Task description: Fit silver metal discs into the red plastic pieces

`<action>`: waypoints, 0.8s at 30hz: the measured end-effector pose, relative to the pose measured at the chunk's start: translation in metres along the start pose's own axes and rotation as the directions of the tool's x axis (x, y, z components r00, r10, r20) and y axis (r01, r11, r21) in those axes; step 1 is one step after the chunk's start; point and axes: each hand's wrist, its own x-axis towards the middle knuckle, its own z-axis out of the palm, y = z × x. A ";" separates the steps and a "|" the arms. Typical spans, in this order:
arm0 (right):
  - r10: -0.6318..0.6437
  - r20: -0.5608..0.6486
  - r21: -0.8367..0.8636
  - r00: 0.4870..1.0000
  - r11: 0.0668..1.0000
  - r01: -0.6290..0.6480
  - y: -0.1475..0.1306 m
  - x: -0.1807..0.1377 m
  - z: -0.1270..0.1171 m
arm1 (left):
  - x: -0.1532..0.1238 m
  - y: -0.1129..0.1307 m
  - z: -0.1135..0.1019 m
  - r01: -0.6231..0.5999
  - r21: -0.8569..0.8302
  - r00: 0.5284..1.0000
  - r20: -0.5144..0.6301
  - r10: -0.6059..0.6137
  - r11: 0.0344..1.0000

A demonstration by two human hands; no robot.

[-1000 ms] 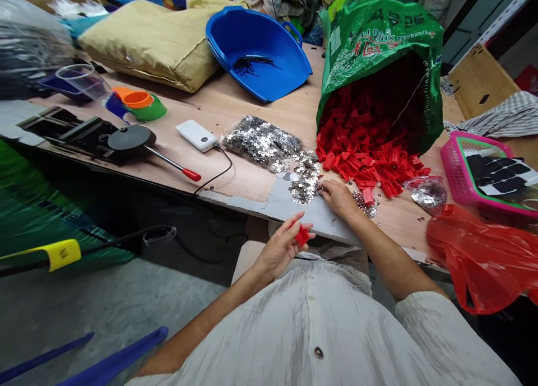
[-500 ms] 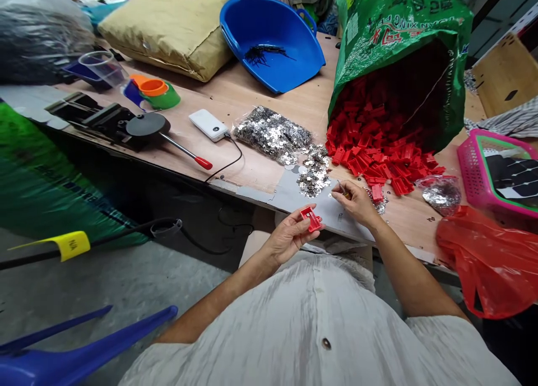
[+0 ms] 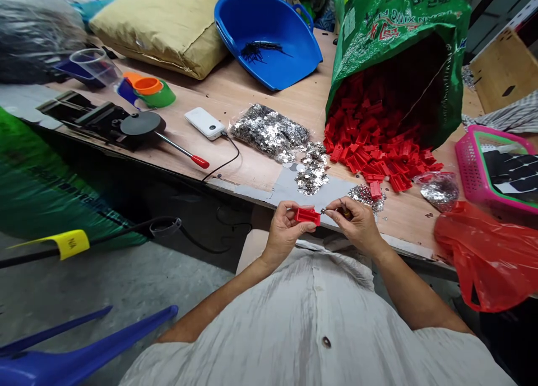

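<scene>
My left hand (image 3: pixel 282 235) is closed on a small red plastic case (image 3: pixel 307 217), its open side tilted up. Close to the right end of that case, my right hand (image 3: pixel 357 223) pinches a small metal piece (image 3: pixel 323 210) between thumb and forefinger. A tool with a dark yellow handle (image 3: pixel 347 213) is tucked in the same hand; its kind is hard to make out. Beyond the hands lie a pile of shiny metal plates (image 3: pixel 311 176) and another heap of small metal parts (image 3: pixel 366 196).
A green sack (image 3: pixel 397 33) spills many red cases (image 3: pixel 378 150) onto the table. Left of them sit a clear bag of metal plates (image 3: pixel 269 131), a white power bank (image 3: pixel 204 122) and a lever press (image 3: pixel 140 124). A pink basket (image 3: pixel 464 162) and red plastic bag (image 3: pixel 487 251) are at right.
The red case has been turned in my left hand. My right hand has moved left and down from the table to the case, with the small metal piece now at its end.
</scene>
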 end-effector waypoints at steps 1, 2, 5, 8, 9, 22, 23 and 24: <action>-0.026 -0.006 -0.017 1.000 1.000 0.026 -0.001 -0.002 0.001 | -0.001 -0.002 -0.001 -0.088 0.101 0.996 -0.008 0.090 0.991; -0.052 -0.009 -0.030 0.999 0.998 0.051 -0.001 -0.003 0.003 | -0.002 -0.003 -0.001 -0.169 0.204 0.985 0.000 0.173 0.964; -0.112 -0.008 -0.059 0.994 0.992 0.111 0.000 -0.007 0.009 | -0.004 -0.005 -0.005 -0.368 0.469 0.925 0.095 0.369 0.803; -0.165 -0.003 -0.082 0.986 0.983 0.165 0.003 -0.009 0.015 | -0.004 -0.004 -0.006 -0.508 0.610 0.846 0.222 0.484 0.608; -0.184 -0.007 -0.091 0.983 0.979 0.183 0.004 -0.010 0.017 | -0.003 -0.004 -0.006 -0.541 0.633 0.822 0.258 0.508 0.553; -0.206 0.128 -0.095 0.970 0.971 0.218 0.002 -0.007 0.011 | -0.009 0.003 0.001 -0.338 0.530 0.933 0.083 0.349 0.777; -0.207 0.144 -0.094 0.968 0.971 0.221 0.002 -0.006 0.010 | -0.009 0.003 0.001 -0.328 0.519 0.938 0.079 0.338 0.789; -0.211 0.158 -0.090 0.965 0.970 0.227 0.002 -0.006 0.009 | -0.009 0.004 0.002 -0.324 0.516 0.940 0.083 0.330 0.793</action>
